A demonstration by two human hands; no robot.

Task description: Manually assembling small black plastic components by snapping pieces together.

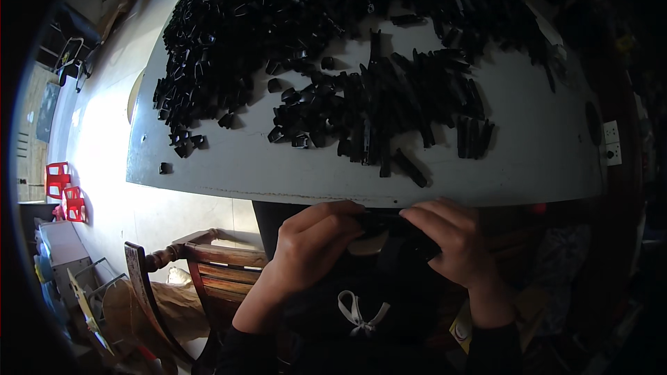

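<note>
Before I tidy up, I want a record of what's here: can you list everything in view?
table: one, whitish, centre
small black pieces: too many to count, black, heaped on the table
long black pieces: many, black, mid-table
dark piece: at least one, black, between the grips, outline unclear
wooden chair: one, brown, lower left
sack: one, brown, by the chair
stools: two, red, far left
floor: one, pale, left
sockets: two, white, right
drawstring: one, white, tied on the clothing
sleeves: two, dark, lower edge
left grip: one, bare, near the table edge
right grip: one, bare, near the table edge
Shadow hides the far right.
</note>
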